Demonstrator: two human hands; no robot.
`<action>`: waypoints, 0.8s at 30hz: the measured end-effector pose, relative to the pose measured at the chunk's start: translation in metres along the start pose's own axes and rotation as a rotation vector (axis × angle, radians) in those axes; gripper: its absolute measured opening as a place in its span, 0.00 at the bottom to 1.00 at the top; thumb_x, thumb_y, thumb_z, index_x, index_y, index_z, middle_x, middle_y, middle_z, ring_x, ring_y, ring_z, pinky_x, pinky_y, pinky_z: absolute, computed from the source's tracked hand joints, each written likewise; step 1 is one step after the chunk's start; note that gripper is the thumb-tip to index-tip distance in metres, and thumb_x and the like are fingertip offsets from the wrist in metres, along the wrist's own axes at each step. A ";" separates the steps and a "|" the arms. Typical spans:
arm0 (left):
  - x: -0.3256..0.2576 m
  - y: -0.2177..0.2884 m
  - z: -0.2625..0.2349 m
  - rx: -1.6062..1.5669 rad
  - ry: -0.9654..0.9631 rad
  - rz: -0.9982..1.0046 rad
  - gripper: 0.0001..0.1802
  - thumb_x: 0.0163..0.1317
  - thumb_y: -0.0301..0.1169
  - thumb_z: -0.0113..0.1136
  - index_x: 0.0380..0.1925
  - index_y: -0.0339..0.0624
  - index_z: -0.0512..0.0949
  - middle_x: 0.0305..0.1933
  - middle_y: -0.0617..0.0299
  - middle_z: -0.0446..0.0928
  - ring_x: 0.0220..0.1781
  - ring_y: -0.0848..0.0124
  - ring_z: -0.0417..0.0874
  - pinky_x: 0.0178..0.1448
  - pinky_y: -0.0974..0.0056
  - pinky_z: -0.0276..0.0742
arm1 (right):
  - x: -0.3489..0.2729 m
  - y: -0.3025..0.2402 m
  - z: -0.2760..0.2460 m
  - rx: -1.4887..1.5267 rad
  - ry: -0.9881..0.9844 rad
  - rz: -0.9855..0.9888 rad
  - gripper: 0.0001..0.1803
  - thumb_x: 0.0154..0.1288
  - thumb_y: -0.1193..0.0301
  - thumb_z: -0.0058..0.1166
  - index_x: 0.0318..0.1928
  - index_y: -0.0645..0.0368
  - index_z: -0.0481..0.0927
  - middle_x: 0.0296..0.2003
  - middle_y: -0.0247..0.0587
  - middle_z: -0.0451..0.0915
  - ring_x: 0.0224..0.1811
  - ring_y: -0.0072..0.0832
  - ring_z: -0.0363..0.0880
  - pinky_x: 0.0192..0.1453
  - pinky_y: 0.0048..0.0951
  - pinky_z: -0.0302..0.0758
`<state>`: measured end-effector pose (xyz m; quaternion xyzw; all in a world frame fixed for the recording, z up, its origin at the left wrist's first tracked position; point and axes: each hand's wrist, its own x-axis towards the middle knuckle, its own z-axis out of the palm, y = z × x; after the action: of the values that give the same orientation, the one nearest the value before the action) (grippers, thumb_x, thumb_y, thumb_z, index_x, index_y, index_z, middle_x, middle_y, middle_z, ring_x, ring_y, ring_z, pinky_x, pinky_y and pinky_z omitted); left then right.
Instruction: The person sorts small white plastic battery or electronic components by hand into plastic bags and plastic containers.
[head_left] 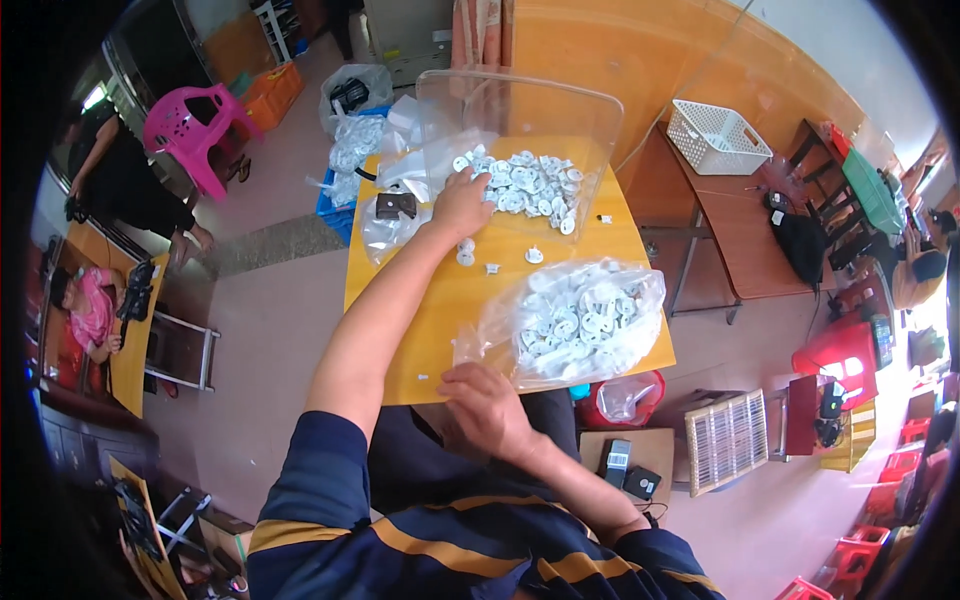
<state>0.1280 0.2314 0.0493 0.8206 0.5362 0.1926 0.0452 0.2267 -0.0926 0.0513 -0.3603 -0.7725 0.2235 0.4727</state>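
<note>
My left arm stretches across the yellow table (pixel 420 340), and my left hand (pixel 463 205) lies at the near left edge of a pile of white round plastic parts (pixel 535 185). Its fingers are bent and somewhat apart, touching the parts; no held part can be made out. The pile lies in front of and partly within a clear plastic bin (pixel 520 82). My right hand (pixel 490 408) hovers at the table's front edge with fingers loosely bent and apart, nothing visible in them. Beside it sits a clear bag (pixel 590 320) full of similar white parts.
A few loose white parts (pixel 534 256) dot the table. A dark brown object (pixel 396 206) lies on plastic at the left. Under the right edge stands a red bin (pixel 640 395). A brown table (pixel 750 235) holds a white basket (pixel 715 138). Another person (pixel 130 170) is at far left.
</note>
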 end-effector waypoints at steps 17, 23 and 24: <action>-0.048 0.002 0.032 -0.022 -0.035 0.194 0.28 0.65 0.40 0.66 0.64 0.42 0.77 0.76 0.48 0.67 0.73 0.42 0.68 0.74 0.46 0.71 | -0.034 -0.021 0.012 0.091 -0.112 -0.222 0.13 0.59 0.77 0.62 0.46 0.58 0.84 0.49 0.43 0.85 0.48 0.41 0.86 0.52 0.39 0.84; -0.113 -0.003 0.007 -0.112 -0.055 0.244 0.26 0.69 0.35 0.59 0.66 0.42 0.75 0.76 0.44 0.67 0.73 0.44 0.69 0.74 0.46 0.70 | -0.031 0.007 0.049 0.170 -0.029 0.049 0.13 0.61 0.83 0.60 0.47 0.62 0.83 0.47 0.52 0.84 0.49 0.52 0.84 0.55 0.45 0.82; -0.123 -0.005 0.003 -0.146 -0.017 0.240 0.26 0.70 0.34 0.57 0.66 0.41 0.75 0.75 0.44 0.68 0.73 0.45 0.69 0.75 0.47 0.69 | -0.026 0.013 0.051 0.136 0.026 0.078 0.12 0.62 0.82 0.60 0.47 0.62 0.83 0.48 0.54 0.84 0.50 0.53 0.84 0.55 0.46 0.82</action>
<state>0.0815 0.1239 0.0124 0.8749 0.4185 0.2282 0.0858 0.1929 -0.1041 0.0045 -0.3601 -0.7347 0.2892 0.4969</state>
